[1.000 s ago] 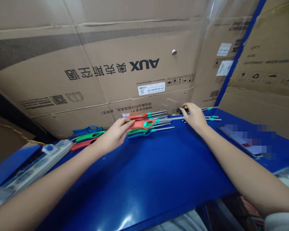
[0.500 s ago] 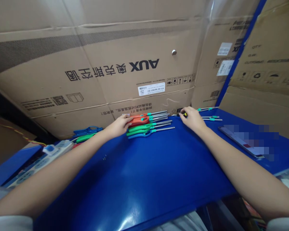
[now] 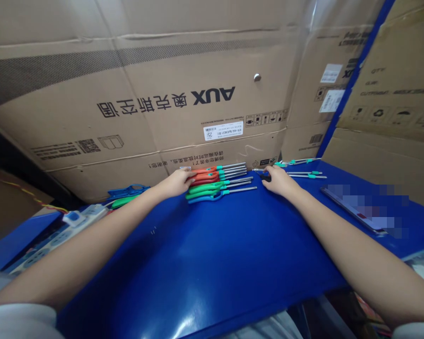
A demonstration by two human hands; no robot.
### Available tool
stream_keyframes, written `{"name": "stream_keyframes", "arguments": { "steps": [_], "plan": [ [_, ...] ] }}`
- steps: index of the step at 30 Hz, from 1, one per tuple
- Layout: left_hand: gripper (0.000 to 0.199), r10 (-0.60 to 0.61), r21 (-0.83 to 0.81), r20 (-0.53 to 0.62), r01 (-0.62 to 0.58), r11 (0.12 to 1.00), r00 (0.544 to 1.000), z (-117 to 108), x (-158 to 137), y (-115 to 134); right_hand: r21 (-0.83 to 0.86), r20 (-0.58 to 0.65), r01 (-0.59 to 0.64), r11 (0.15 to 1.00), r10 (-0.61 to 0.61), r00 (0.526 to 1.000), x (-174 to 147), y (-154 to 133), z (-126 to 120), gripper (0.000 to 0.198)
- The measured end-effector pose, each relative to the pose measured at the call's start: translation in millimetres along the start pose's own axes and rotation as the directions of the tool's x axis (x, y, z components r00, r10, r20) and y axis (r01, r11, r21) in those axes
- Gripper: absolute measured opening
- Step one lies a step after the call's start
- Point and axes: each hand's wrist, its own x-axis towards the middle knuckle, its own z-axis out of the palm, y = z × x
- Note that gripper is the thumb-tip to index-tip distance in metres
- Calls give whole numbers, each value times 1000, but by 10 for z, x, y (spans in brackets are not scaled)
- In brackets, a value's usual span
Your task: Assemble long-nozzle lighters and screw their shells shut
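Note:
Several long-nosed lighters [image 3: 217, 181] with red, green and blue handles lie side by side at the back of the blue table [image 3: 212, 254], metal tubes pointing right. My left hand [image 3: 175, 183] reaches to their handle ends, fingers curled on the top red lighter [image 3: 207, 172]. My right hand [image 3: 279, 181] lies palm down just right of the row, closed over a small dark tool [image 3: 266, 177] that it mostly hides. Thin metal tubes with teal ends [image 3: 305, 175] lie just beyond that hand.
A large cardboard box [image 3: 169, 99] stands as a wall behind the table. A blue lighter [image 3: 129, 191] and a green one [image 3: 122, 202] lie at the left by a white power strip [image 3: 56, 230]. A flat phone [image 3: 360, 207] lies at the right.
My left hand has set the red lighter down on the row and pushed it level with the others. My right hand has lowered flat over the dark tool, hiding its yellow end.

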Motion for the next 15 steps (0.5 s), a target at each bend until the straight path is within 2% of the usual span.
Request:
{"name": "stream_keyframes", "arguments": {
  "steps": [6, 10, 15],
  "plan": [
    [23, -23, 19, -6, 23, 1000, 1000, -45, 8, 33, -52, 110, -32, 998, 38, 993, -55, -31, -23, 37],
    [29, -78, 43, -57, 80, 996, 995, -78, -39, 88, -79, 142, -25, 997, 36, 989, -72, -35, -28, 37],
    [44, -196, 79, -95, 204, 976, 976, -387, -235, 19, -94, 143, 18, 995, -4, 990, -62, -15, -53, 36]
  ]
}}
